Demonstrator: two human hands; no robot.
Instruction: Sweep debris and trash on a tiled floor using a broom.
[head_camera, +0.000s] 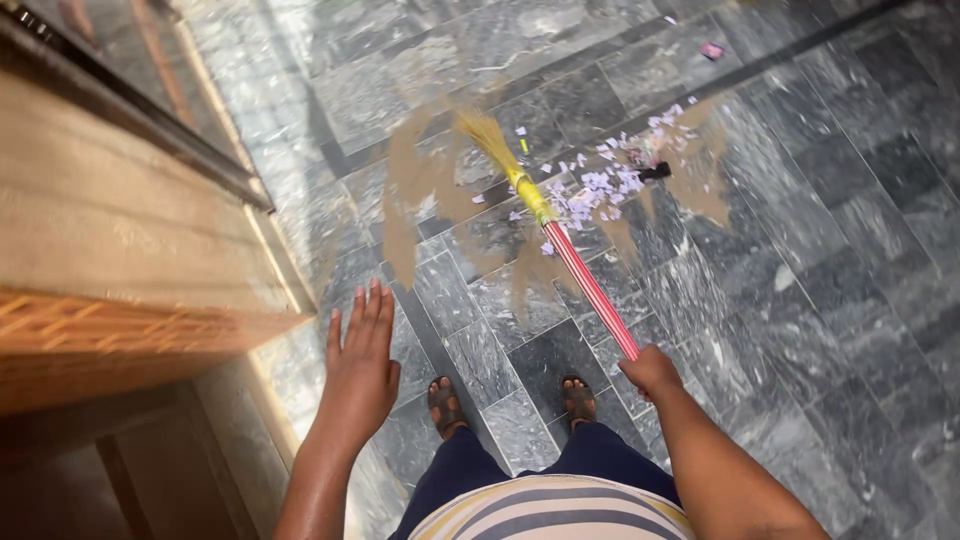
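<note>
My right hand grips the red-and-white striped handle of a broom. The handle runs up and left to a yellow collar and straw bristles resting on the grey marble floor. Beside the bristles lies a scatter of small pale purple paper scraps with a small black object among them, on brown dusty smears. My left hand is flat, fingers apart, held out in the air near a wooden counter and holding nothing. My sandalled feet stand on the tiles below.
A wooden counter with a dark metal rail along its edge fills the left side. A small pink scrap lies far up the floor. A dark tile strip crosses the floor diagonally.
</note>
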